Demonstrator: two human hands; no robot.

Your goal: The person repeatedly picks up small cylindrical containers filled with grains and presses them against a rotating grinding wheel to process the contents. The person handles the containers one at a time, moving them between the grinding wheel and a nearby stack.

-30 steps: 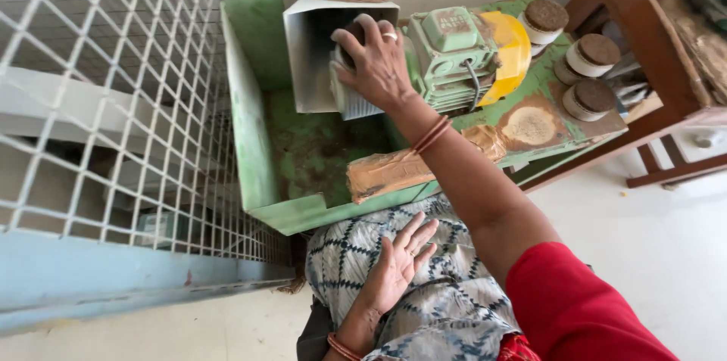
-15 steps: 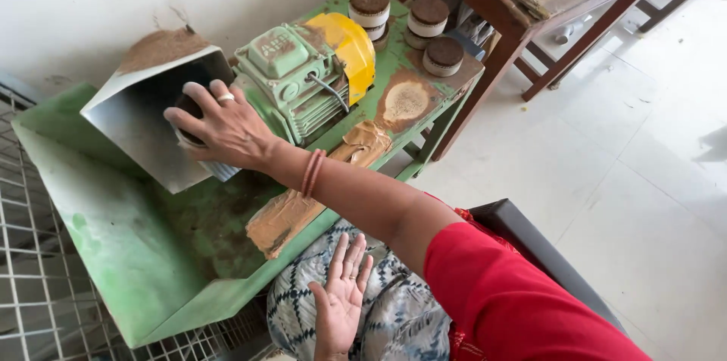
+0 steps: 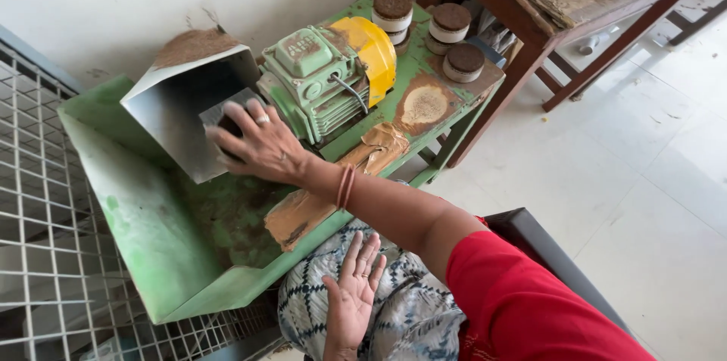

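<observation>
Hand (image 3: 261, 145) on dusty, perhaps sheet-metal, chute (image 3: 189, 107)

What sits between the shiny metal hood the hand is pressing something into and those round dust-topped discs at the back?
In the head view, a green electric motor with a yellow end cap sits between the metal hood and the round discs. The right hand rests at the hood's mouth.

Motor (image 3: 322, 81) right of hopper (image 3: 189, 96) — discs (image 3: 428, 24) behind, tray (image 3: 159, 240) in front

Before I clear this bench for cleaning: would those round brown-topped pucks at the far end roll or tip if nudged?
The round brown-topped white pucks lie flat and squat on the green metal bench, so they would probably slide, not tip. The stacked ones might topple off. They look light.
</observation>
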